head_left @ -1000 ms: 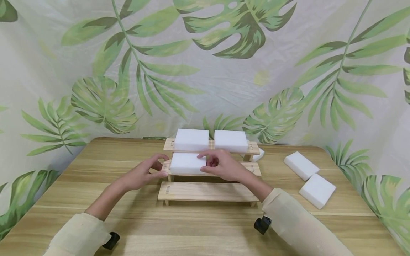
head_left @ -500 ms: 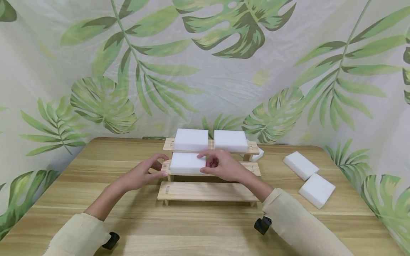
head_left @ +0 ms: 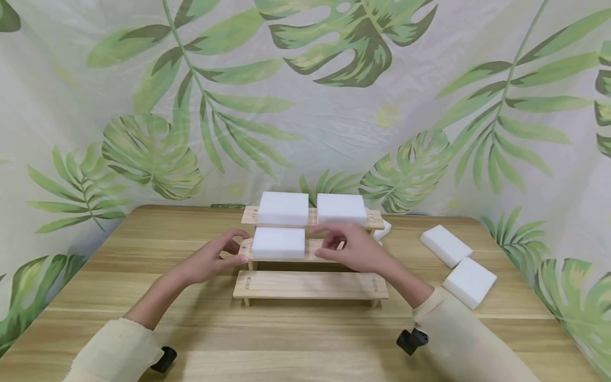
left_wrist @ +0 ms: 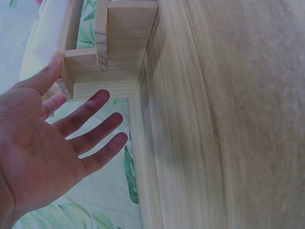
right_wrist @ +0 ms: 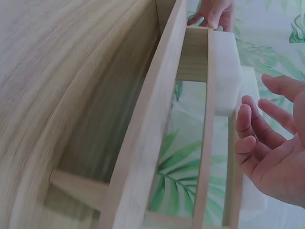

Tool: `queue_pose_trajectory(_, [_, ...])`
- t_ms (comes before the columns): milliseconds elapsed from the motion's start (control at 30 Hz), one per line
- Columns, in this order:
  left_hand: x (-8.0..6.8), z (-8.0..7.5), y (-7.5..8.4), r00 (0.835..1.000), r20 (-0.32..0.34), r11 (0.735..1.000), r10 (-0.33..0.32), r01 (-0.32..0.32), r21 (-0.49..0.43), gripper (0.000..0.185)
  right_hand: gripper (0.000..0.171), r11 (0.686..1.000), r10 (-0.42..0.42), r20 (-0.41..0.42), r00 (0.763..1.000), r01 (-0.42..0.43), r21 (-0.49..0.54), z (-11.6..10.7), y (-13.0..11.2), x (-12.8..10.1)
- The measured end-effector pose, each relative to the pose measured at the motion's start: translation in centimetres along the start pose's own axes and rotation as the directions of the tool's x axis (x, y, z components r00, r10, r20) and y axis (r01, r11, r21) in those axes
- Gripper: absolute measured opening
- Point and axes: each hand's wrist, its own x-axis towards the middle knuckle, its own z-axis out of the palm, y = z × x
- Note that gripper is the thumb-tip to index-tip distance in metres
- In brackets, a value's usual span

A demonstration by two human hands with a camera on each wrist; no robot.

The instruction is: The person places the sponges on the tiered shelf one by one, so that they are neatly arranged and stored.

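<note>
A three-tier wooden stand carries white sponge-like blocks on its upper two tiers. One block lies flat toward the left end of the middle tier. My left hand holds that tier's left end between thumb and index finger; in the left wrist view the other fingers spread out free. To the right of the block, my right hand hovers over the middle tier with nothing in it, its fingers loosely bent. The right wrist view shows the right hand apart from the white block.
On the top tier sit two more white blocks, a left one and a right one. Another peeks out behind the stand. Two blocks, one farther back and one nearer, lie on the wooden table at right. Leaf-patterned cloth hangs behind.
My right hand has let go of the middle-tier block and moved right, away from it. The block stays in place. The left hand keeps its hold on the stand's left end.
</note>
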Motion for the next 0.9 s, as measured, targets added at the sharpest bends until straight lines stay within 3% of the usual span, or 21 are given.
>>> queue_pose_trajectory(167, [0.0,0.0,0.0,1.0,-0.001,1.0,0.001,-0.001,0.004,0.049,0.035,1.0,0.0,-0.024,1.0,-0.001,-0.01,-1.2,-0.2,-1.6])
queue_pose_trajectory(633, [0.0,0.0,-0.2,1.0,0.0,1.0,0.005,-0.005,-0.004,0.049,0.029,0.994,0.107,-0.07,0.992,-0.109,-0.025,-5.5,0.0,-6.1])
queue_pose_trajectory(900, [-0.1,0.0,-0.2,1.0,-0.004,1.0,0.004,-0.004,-0.002,0.049,0.026,0.985,0.139,-0.165,0.976,-0.153,-0.075,-8.2,1.4,-9.0])
